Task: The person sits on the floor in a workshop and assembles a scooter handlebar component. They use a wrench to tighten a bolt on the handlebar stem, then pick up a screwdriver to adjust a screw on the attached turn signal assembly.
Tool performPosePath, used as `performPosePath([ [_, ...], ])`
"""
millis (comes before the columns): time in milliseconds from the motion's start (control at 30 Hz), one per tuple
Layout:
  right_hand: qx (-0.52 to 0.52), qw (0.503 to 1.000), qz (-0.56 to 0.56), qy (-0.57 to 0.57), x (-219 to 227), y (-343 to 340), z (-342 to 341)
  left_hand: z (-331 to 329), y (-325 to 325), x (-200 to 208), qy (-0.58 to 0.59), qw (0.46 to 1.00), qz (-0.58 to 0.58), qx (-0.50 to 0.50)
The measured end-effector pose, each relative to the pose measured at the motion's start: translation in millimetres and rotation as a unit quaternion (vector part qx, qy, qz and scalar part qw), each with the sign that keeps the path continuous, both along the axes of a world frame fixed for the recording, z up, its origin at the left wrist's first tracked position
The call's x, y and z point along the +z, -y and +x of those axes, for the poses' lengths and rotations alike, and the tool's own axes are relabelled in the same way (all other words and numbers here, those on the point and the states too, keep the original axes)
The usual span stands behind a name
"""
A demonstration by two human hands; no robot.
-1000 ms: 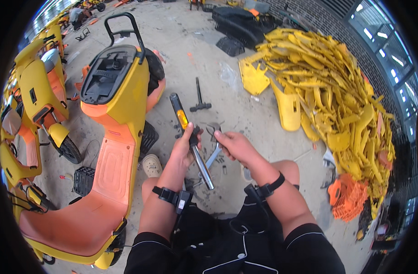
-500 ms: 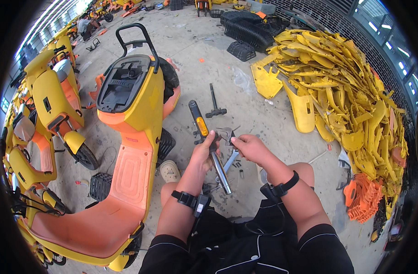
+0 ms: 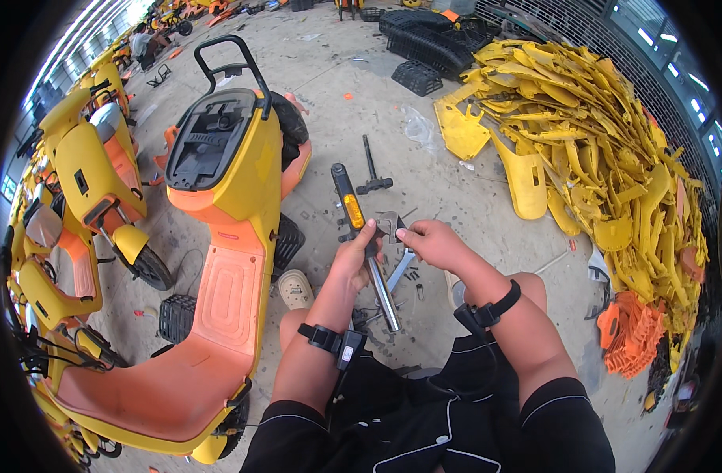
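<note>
Sitting on the concrete floor (image 3: 471,197), a person works with both hands held out in front of the knees. At far left stand parked yellow scooters (image 3: 85,165), and beside them lies a stripped orange and yellow scooter body (image 3: 227,236), its footboard running toward the person's left leg. A pale shoe (image 3: 296,288) rests next to it.

The left hand (image 3: 354,256) is clenched around a long rod-like part (image 3: 366,244), a black grip with an orange reflector at its far end and a bare metal tube at its near end. Its long axis runs from up and slightly left, away from the person, down toward the lap, so the tube end points back between the knees. The left hand grips it at mid-length.

Just to the right, the right hand (image 3: 430,243) pinches a metal wrench (image 3: 394,251) that meets the rod beside the left hand's fingers; both hands nearly touch. Small loose fasteners lie on the floor beneath. Further right, a large pile of yellow plastic panels (image 3: 597,142) fills the edge.
</note>
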State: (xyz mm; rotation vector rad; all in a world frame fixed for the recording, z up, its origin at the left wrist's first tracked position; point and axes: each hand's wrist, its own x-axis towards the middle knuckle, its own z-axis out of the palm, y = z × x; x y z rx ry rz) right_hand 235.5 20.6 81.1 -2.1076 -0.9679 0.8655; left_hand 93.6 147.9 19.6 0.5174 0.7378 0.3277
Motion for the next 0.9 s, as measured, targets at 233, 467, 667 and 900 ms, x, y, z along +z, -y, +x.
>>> performPosePath([
  [233, -0.003, 1.000, 0.000, -0.017, 2.5, 2.5, 0.8, -1.6, -1.2, -1.9, -0.003, 1.000, 0.000, -0.026],
  [467, -0.028, 0.999, -0.028, -0.014, -3.8, 0.5, -1.1, -0.3, 1.8, -0.2, -0.005, 1.000, 0.008, -0.010],
  [667, -0.049, 0.998, 0.000, -0.048, -3.7, 1.2, -8.7, -2.9, -2.2, -4.4, -0.008, 1.000, 0.006, -0.025],
  [900, -0.051, 0.996, -0.009, -0.068, 1.5, -1.4, -10.8, -3.3, -1.2, -3.3, -0.019, 0.999, 0.022, -0.024],
])
